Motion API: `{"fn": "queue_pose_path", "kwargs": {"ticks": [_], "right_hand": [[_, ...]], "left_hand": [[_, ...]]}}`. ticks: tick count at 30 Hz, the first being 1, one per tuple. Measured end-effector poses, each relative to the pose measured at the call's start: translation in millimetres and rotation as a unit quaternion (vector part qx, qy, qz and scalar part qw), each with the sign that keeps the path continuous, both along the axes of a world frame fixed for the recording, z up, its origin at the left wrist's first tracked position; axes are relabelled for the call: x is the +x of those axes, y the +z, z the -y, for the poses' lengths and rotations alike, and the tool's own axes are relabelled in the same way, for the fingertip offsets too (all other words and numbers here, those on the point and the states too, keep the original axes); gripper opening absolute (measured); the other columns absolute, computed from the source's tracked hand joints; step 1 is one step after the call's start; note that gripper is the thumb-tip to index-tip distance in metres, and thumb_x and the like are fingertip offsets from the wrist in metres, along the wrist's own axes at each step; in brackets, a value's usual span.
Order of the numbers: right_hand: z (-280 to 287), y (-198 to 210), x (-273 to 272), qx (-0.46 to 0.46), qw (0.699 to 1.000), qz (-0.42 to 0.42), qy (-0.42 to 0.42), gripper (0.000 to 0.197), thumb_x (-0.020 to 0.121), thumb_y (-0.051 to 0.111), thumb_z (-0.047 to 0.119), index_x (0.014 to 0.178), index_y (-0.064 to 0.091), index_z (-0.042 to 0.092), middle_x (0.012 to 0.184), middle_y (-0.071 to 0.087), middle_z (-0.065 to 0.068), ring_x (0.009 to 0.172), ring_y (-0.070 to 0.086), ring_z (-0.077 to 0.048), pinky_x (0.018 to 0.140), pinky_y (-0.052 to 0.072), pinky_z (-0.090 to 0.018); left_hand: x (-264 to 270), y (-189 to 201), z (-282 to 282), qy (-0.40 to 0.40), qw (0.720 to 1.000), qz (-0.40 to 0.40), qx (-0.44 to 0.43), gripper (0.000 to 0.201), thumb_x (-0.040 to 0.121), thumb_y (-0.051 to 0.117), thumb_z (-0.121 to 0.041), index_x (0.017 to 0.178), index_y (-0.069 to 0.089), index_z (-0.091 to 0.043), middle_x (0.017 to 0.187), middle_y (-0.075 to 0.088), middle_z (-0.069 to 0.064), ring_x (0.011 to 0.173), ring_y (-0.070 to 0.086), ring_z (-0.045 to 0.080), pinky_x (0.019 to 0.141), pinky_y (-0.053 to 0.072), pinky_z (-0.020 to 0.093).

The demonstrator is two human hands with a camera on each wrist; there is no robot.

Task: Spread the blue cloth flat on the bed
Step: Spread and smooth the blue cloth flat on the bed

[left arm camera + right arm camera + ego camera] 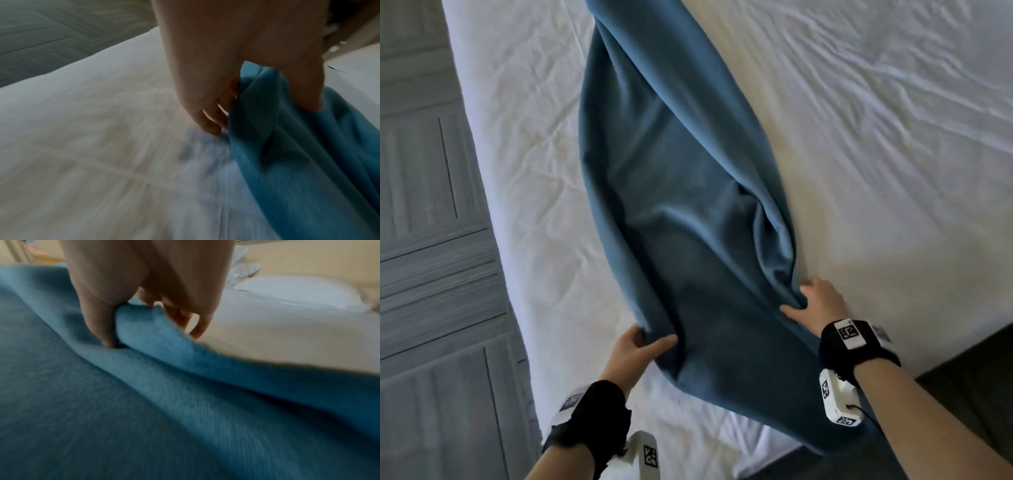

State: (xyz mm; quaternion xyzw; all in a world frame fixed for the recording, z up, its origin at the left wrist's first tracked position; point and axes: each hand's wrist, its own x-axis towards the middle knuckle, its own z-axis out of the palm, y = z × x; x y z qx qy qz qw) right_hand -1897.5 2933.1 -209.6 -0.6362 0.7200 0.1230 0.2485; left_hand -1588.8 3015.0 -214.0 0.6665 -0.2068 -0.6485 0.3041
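- Both hands are on the blue cloth (688,192) in the head view: left hand (635,356) pinches its near left edge, right hand (815,301) grasps a bunched fold on its near right edge. That cloth lies on the white bed sheet (876,154) as a long, narrow, rumpled strip running away from the person, its near end drooping past the mattress edge. Grey patterned carpet (431,240) shows left of the cloth.
- Left wrist view, blurred: thumb and fingers (209,125) clamp a doubled edge of the cloth, fingertips close to the sheet.
- Right wrist view, also blurred: thumb and fingers (199,327) curl round a raised ridge of the cloth; a white pillow (298,292) sits beyond it.
- To do this well, I'd say draw the two edges apart sideways, away from the cloth's middle, keeping them low and evenly taut so the central folds open without dragging the sheet.
- Then release and smooth outward.
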Motion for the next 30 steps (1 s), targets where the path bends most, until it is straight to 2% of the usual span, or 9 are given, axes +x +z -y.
{"fn": "queue_pose_path", "kwargs": {"ticks": [3, 5, 7, 12, 16, 18, 21, 24, 30], "right_hand": [[-20.2, 2.0, -0.9, -0.005, 0.993, 0.085, -0.080, 0.024, 0.076, 0.067, 0.022, 0.077, 0.055, 0.002, 0.085, 0.062, -0.019, 0.081, 0.061, -0.036, 0.065, 0.042, -0.034], [-33.7, 5.8, -2.7, 0.011, 0.988, 0.104, -0.111, 0.024, 0.077, 0.067, 0.021, 0.092, 0.059, 0.002, 0.092, 0.067, -0.019, 0.087, 0.063, -0.035, 0.068, 0.043, -0.032], [-46.4, 8.9, -3.9, 0.020, 0.987, 0.113, -0.116, 0.033, 0.079, 0.068, 0.021, 0.105, 0.058, 0.004, 0.104, 0.067, -0.019, 0.097, 0.062, -0.034, 0.076, 0.046, -0.034], [-82.6, 14.6, -9.4, 0.020, 0.987, 0.095, -0.131, 0.033, 0.082, 0.062, 0.016, 0.111, 0.055, 0.003, 0.111, 0.064, -0.020, 0.101, 0.061, -0.034, 0.083, 0.048, -0.035], [-122.8, 18.3, -21.3, 0.031, 0.984, 0.094, -0.148, 0.024, 0.083, 0.057, 0.012, 0.105, 0.058, 0.001, 0.106, 0.066, -0.022, 0.098, 0.062, -0.036, 0.082, 0.048, -0.036], [-143.0, 18.8, -29.0, 0.020, 0.981, 0.097, -0.165, 0.008, 0.086, 0.051, 0.011, 0.083, 0.055, 0.004, 0.095, 0.063, -0.026, 0.089, 0.060, -0.037, 0.074, 0.043, -0.036], [-164.0, 15.7, -38.7, -0.013, 0.975, 0.118, -0.190, 0.036, 0.092, 0.041, 0.009, 0.060, 0.025, 0.016, 0.072, 0.047, -0.021, 0.071, 0.045, -0.032, 0.068, 0.033, -0.037], [-169.1, 15.2, -44.9, -0.028, 0.965, 0.175, -0.192, 0.037, 0.097, 0.037, 0.012, 0.062, 0.026, 0.015, 0.061, 0.040, -0.009, 0.070, 0.042, -0.028, 0.068, 0.030, -0.035], [-163.9, 20.2, -74.0, -0.012, 0.939, 0.282, -0.195, 0.031, 0.088, 0.051, 0.049, 0.092, 0.056, 0.019, 0.088, 0.063, 0.000, 0.086, 0.056, -0.018, 0.078, 0.040, -0.030]], "left_hand": [[-15.0, 6.0, -14.9, -0.113, 0.989, 0.088, -0.034, 0.043, 0.069, 0.074, 0.006, 0.107, 0.057, -0.008, 0.104, 0.065, 0.004, 0.089, 0.065, 0.014, 0.076, 0.051, 0.020], [-23.0, 8.7, -20.4, -0.177, 0.967, 0.169, -0.074, 0.048, 0.066, 0.075, 0.003, 0.109, 0.056, -0.007, 0.103, 0.061, 0.002, 0.095, 0.058, 0.017, 0.082, 0.046, 0.029], [-28.6, 9.9, -24.7, -0.206, 0.947, 0.215, -0.118, 0.048, 0.064, 0.076, 0.001, 0.107, 0.057, -0.006, 0.096, 0.060, 0.003, 0.090, 0.055, 0.017, 0.073, 0.042, 0.025], [-40.1, 11.8, -57.4, -0.219, 0.945, 0.204, -0.131, 0.039, 0.068, 0.079, -0.014, 0.101, 0.059, -0.019, 0.085, 0.064, -0.003, 0.079, 0.060, 0.015, 0.065, 0.043, 0.013], [-55.3, 11.1, -88.5, -0.155, 0.971, 0.128, -0.133, 0.028, 0.072, 0.077, -0.012, 0.095, 0.062, -0.016, 0.085, 0.068, -0.003, 0.075, 0.061, 0.004, 0.064, 0.045, 0.011], [-63.4, 11.7, -97.0, -0.112, 0.979, 0.109, -0.131, 0.027, 0.072, 0.078, -0.014, 0.095, 0.064, -0.018, 0.087, 0.069, -0.007, 0.077, 0.061, -0.005, 0.065, 0.045, 0.008], [-80.1, 14.3, -106.6, -0.058, 0.988, 0.075, -0.123, 0.027, 0.069, 0.079, -0.013, 0.091, 0.066, -0.021, 0.088, 0.072, -0.007, 0.081, 0.066, 0.001, 0.072, 0.048, 0.015], [-99.0, 19.4, -114.1, -0.008, 0.992, 0.032, -0.118, 0.024, 0.070, 0.079, -0.015, 0.087, 0.067, -0.027, 0.083, 0.076, -0.012, 0.082, 0.070, 0.004, 0.075, 0.050, 0.020], [-148.4, 12.6, -137.6, 0.050, 0.997, 0.017, -0.054, 0.032, 0.070, 0.079, -0.016, 0.098, 0.064, -0.015, 0.103, 0.071, 0.007, 0.097, 0.067, 0.021, 0.088, 0.052, 0.038]]}}
